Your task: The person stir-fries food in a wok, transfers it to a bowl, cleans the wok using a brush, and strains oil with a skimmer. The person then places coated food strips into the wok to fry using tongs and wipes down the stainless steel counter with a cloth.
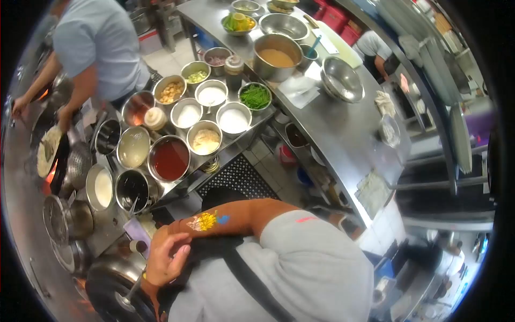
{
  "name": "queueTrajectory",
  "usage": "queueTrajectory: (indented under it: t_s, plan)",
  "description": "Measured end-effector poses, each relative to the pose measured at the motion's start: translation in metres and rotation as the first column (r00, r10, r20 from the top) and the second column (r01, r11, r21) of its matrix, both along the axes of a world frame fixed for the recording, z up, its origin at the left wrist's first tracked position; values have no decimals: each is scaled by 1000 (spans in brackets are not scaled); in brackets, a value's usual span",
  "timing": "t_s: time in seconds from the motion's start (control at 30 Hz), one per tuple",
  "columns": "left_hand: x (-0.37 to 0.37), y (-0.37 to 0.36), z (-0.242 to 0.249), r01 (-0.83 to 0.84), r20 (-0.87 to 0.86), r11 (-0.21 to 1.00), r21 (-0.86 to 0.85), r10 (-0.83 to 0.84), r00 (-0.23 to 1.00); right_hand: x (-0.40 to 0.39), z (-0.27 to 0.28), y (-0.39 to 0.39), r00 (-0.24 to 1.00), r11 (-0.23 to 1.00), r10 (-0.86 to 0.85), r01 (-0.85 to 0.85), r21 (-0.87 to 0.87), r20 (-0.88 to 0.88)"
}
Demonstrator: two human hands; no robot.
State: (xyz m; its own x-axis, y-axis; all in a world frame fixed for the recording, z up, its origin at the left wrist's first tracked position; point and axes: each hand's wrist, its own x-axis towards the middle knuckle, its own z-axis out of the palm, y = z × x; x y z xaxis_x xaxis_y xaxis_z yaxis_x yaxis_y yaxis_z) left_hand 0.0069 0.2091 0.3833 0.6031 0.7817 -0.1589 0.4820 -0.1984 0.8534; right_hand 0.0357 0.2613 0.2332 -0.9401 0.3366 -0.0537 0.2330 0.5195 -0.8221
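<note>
Nearby, filled metal bowls (pixel 169 158) crowd together beyond the hand (pixel 165 260).

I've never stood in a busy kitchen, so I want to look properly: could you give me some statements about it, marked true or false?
1. Red sauce sits in a metal tub. True.
2. The ladle rests in the red sauce. False: it is at lower left, by a black pan.
3. A hand shows below and left of a yellow design on an arm. True.
4. The big pot is empty. False: it holds brown liquid.
5. Another person is at upper left. True.
</note>
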Motion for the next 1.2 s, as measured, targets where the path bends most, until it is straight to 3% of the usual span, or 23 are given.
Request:
queueTrajectory:
  t_s: [0.07, 0.17, 0.2, 0.23, 0.27, 0.3, 0.33, 0.37, 0.43, 0.47, 0.53, 0.63, 0.7, 0.77, 0.83, 0.9, 1.03, 1.1, 1.2]
  plan:
    - [8, -4, -2, 36, 51, 985, 168, -45, 998, 6, 5, -9, 996, 998, -20, 15, -56, -84]
    - [-17, -24, 2, -56, 43, 921, 386, 42, 998, 13, 14, -26, 934, 976, -53, -26, -216, -352]
    - [-30, -41, 2, -236, 90, 905, 354, 218, 972, 16, 18, -31, 891, 958, -66, -69, -278, -449]
    - [-45, -61, 1, -424, 143, 846, 322, 400, 906, 16, 22, -38, 898, 934, -48, -115, -338, -438]
    - [-61, -85, 2, -660, 198, 683, 312, 633, 749, 17, 24, -42, 912, 901, -36, -147, -408, -409]
    - [-74, -107, -1, -837, 269, 467, 285, 799, 537, 14, 30, -44, 997, 872, 76, -73, -484, -13]
    - [-90, -126, -16, -926, 433, 130, 354, 855, 286, 5, 43, -52, 995, 879, 81, -95, -467, -51]
    - [-107, -152, -22, -896, 499, -123, 428, 858, 120, -5, 58, -61, 995, 887, 66, -94, -452, -79]
    - [-133, -200, -38, -899, 628, -358, 252, 768, -130, -38, 85, -83, 986, 897, 131, -163, -411, -104]
    - [-135, -217, -34, -916, 660, -378, 138, 724, -200, -53, 93, -98, 982, 902, 141, -179, -393, -124]
    - [-124, -247, -19, -923, 706, -376, -77, 633, -317, -73, 98, -137, 906, 836, 343, -415, -358, -249]
    - [-115, -295, -6, -784, 662, -546, -296, 474, -581, -87, 121, -197, 703, 641, 596, -708, -297, -387]
    - [-121, -351, -5, -692, 672, -639, -335, 353, -651, -90, 124, -220, 561, 503, 732, -827, -251, -386]
    - [-126, -413, -13, -641, 638, -716, -277, 361, -680, -91, 104, -233, 424, 374, 853, -903, -210, -303]
    - [-135, -465, -28, -561, 555, -784, -267, 351, -754, -91, 92, -239, 389, 336, 881, -915, -224, -269]
    - [-140, -506, -46, -538, 503, -803, -256, 365, -783, -89, 83, -237, 408, 368, 899, -900, -233, -157]
    - [-162, -561, -77, -579, 489, -779, -239, 418, -765, -86, 66, -226, 495, 467, 863, -859, -213, -103]
    - [-176, -581, -90, -545, 349, -831, -110, 481, -804, -81, 58, -211, 584, 558, 804, -806, -197, -113]
    - [-188, -593, -95, -562, 271, -811, -163, 511, -816, -74, 53, -177, 699, 678, 715, -693, -244, 1]
